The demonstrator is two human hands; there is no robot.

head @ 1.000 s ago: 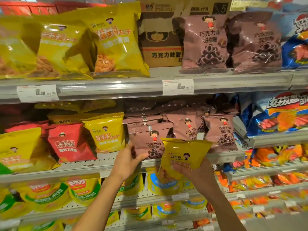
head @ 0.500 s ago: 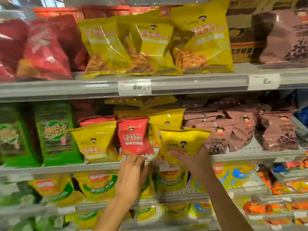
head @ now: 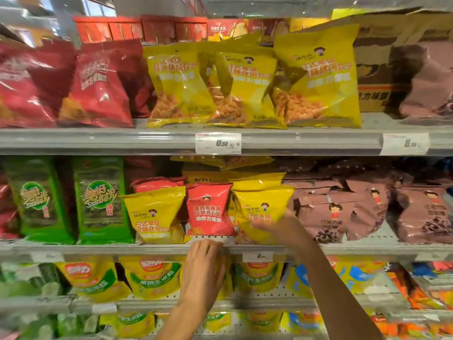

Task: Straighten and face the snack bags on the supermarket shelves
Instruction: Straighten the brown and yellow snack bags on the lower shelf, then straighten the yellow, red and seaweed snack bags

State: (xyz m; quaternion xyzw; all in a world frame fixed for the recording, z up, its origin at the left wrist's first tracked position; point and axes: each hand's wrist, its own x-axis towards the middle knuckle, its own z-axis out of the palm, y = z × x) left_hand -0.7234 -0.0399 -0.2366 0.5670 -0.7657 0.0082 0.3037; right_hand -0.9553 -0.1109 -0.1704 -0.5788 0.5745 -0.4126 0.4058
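Note:
On the middle shelf (head: 98, 249) a small yellow snack bag (head: 261, 204) stands upright at the front, and my right hand (head: 284, 228) grips its lower right part. A small red bag (head: 208, 209) stands just left of it, then another yellow bag (head: 154, 214). My left hand (head: 202, 268) rests with its fingertips curled on the shelf's front edge below the red bag, holding nothing. Brown chocolate-ring bags (head: 328, 214) lean to the right of the held bag.
Green seaweed packs (head: 100, 200) stand at the left of the middle shelf. The upper shelf carries big red bags (head: 98, 87), big yellow bags (head: 245, 87) and a cardboard box (head: 375, 69). Price tags (head: 218, 143) clip to the rails. Lower shelves hold yellow corn-snack bags (head: 152, 278).
My view has swung left. My right hand has carried the yellow bag from in front of the shelf onto it, right of the red bag. My left hand left the brown bag and dropped to the shelf edge.

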